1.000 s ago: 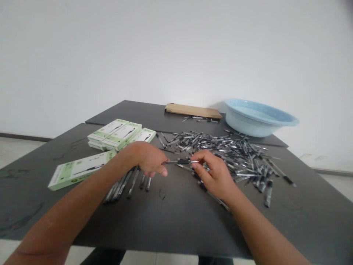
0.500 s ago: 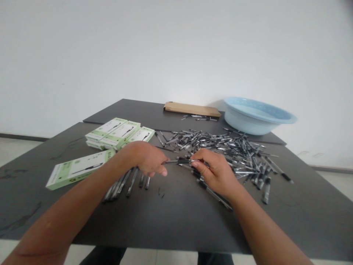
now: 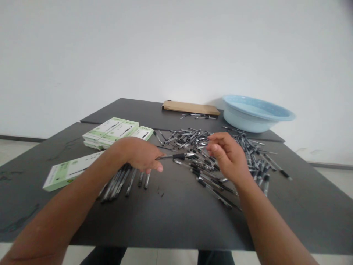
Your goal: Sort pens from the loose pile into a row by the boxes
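Note:
My left hand (image 3: pixel 143 154) is closed on the rear of a pen (image 3: pixel 179 156). The pen has a black grip and a clear end that points right, toward my other hand. Below that hand lies a row of several pens (image 3: pixel 117 184), side by side on the table. My right hand (image 3: pixel 227 154) hovers over a loose pile of pens (image 3: pixel 190 140), its thumb and fingers apart and nothing visible between them. Part of the pile is hidden behind it.
White-and-green pen boxes (image 3: pixel 110 132) are stacked at the left, and another box (image 3: pixel 68 169) lies partly under my left forearm. A brown cardboard piece (image 3: pixel 190 107) and a light blue basin (image 3: pixel 253 114) stand at the back of the dark table (image 3: pixel 176 221).
My right hand has let go of the pen's front end and moved right and up over the pile, its fingers parting. My left hand still holds the pen.

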Motion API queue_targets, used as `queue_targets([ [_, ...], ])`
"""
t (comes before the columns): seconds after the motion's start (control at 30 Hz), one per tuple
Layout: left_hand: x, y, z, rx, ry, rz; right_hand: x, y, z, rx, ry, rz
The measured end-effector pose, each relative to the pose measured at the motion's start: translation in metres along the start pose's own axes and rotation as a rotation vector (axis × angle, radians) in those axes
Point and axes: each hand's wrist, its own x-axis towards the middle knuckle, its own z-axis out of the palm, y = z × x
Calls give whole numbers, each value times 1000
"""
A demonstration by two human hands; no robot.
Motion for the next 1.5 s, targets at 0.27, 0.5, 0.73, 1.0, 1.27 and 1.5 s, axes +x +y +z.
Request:
queue_targets([
  [0.27,-2,0,-2,43,3,-27,9,32,-10,-274,-76,231],
  [0.5,0,-3,-2,97,51,-12,16,56,-32,-430,-190,380],
  [0.73,3,-3,-2,189,64,-71,16,84,-50,-478,-184,566],
  [1.0,4,-4,0,176,70,-80,15,91,-39,-500,-234,554],
  [1.27,8,-8,2,183,92,-76,14,86,-21,-506,-293,498],
  [1.5,13,-11,4,200,101,-101,16,95,-40,-544,-220,563],
])
